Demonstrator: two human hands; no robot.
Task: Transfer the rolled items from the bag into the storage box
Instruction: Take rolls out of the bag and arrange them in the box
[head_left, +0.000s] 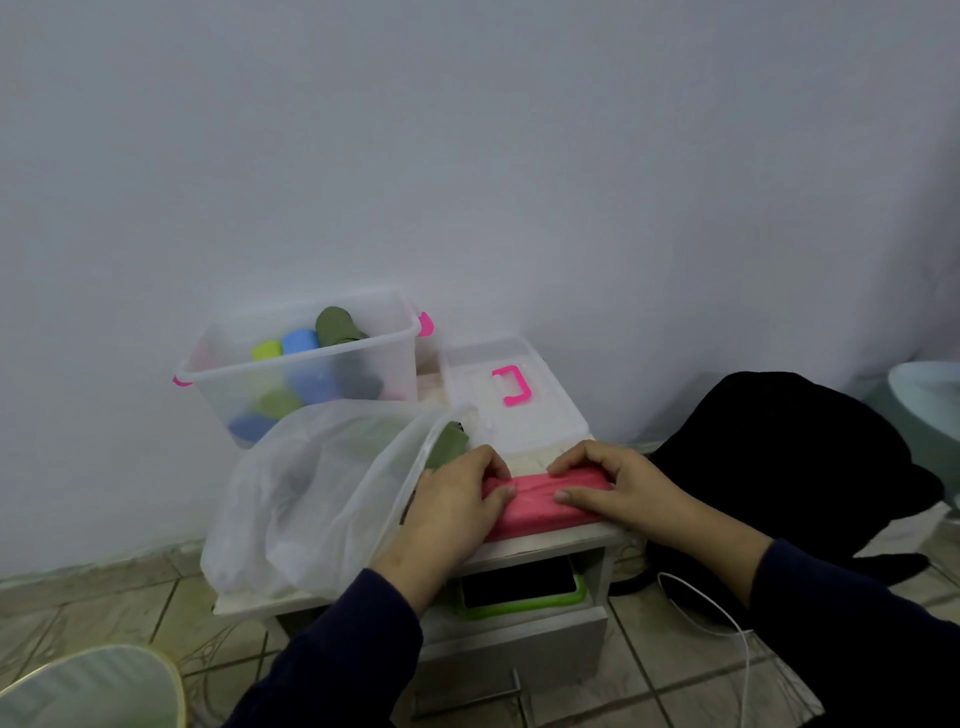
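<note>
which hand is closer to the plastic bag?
Left. The left hand rests right beside the plastic bag, gripping the pink cloth's left end. The right hand grips the cloth's far end, away from the bag.

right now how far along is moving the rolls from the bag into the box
Partway. Done: several rolls, green, blue and yellow-green, already sit in the clear storage box. In hand: the left hand and right hand both grip a pink cloth lying on the small white table, not yet in the box. Left: a green item shows at the mouth of the plastic bag; what else remains inside is unclear.
</note>
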